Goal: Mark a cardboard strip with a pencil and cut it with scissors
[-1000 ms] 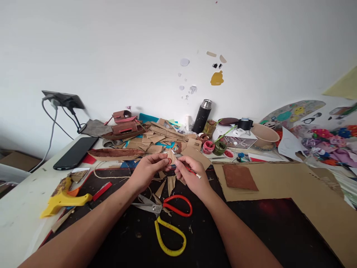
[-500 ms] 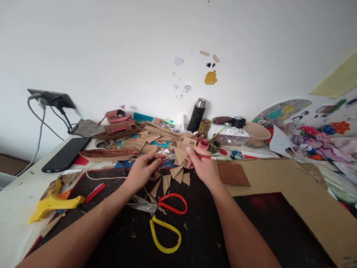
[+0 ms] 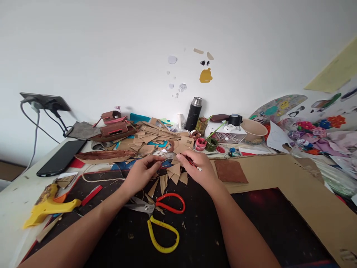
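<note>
My right hand (image 3: 205,173) is closed around a thin red pencil (image 3: 192,162) with a whitish end pointing back toward me. Facing it, my left hand (image 3: 141,175) has its thumb and fingertips pinched together; anything between them is too small to make out. Cut cardboard pieces (image 3: 174,170) lie between and just beyond the hands. Open scissors (image 3: 148,208), with one red and one yellow handle, rest on the black mat (image 3: 200,230) below the hands. A brown-painted cardboard square (image 3: 231,171) lies right of my right hand.
A yellow glue gun (image 3: 50,208) and a phone (image 3: 61,158) are at left. Behind stand a brown model boat (image 3: 117,128), a boat hull (image 3: 106,156), a black flask (image 3: 193,115) and open paint jars (image 3: 200,144). A large cardboard sheet (image 3: 301,201) covers the right side.
My right hand has moved slightly left and turned, so the pencil's whitish end now points lower. Its fingertips are nearer my left hand. The whole view has shifted a little.
</note>
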Demonstrator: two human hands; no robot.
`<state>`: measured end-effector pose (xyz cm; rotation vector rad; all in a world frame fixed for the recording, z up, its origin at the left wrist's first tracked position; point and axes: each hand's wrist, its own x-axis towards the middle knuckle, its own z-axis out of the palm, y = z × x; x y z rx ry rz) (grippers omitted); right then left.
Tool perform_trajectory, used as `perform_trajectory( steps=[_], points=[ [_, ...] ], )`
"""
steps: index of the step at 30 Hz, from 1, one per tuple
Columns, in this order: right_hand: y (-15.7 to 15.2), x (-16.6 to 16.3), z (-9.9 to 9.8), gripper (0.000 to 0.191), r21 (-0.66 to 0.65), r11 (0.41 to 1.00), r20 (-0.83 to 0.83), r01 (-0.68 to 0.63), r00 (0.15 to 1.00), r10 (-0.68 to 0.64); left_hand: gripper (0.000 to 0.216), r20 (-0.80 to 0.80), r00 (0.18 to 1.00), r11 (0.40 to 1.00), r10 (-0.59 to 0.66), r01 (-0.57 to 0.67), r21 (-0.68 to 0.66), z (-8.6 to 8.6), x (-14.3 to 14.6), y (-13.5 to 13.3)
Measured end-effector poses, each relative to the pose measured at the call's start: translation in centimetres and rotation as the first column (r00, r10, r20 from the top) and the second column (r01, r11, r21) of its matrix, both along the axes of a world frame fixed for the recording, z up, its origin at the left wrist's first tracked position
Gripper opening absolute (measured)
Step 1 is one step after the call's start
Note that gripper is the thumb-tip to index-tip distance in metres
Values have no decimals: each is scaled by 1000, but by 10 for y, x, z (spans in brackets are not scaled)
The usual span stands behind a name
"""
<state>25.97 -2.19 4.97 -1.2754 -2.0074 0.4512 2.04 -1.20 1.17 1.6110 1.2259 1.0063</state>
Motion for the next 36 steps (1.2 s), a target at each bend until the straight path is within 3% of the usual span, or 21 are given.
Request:
perform_trajectory(
  steps=[4,9,18,24,27,30,33,36],
  points=[
    [-1,-4,-2,41,21,1000,-21,9,1000,-8,29,-290,952,965,-102,166,205,-9,7,-5],
    [-3,-9,-3,41,35,999,-23,12,1000,-12,37,-521,848,928,-94,265,264,-14,11,-5],
    [-6,-16,-5,41,33,999,-2,-39,999,39,35,-549,816,872,-184,393,293,-7,20,-12],
    [-8,-20,-5,39,-7,998,-31,-60,998,60,30,-586,761,753,-278,551,360,-8,27,-19],
    [-8,-20,-5,40,15,999,-66,-45,997,46,31,-511,813,782,-278,501,370,-5,23,-17],
    [-8,-19,-5,41,19,1000,-96,-8,995,10,28,-388,892,850,-233,381,363,4,13,-13],
    [-8,-20,-7,40,17,1000,-92,-22,995,24,21,-230,969,922,-87,166,351,19,-2,-6],
    [-8,-21,-11,41,34,998,-77,-53,995,56,19,-114,991,957,70,-35,287,33,-23,3]
  ],
)
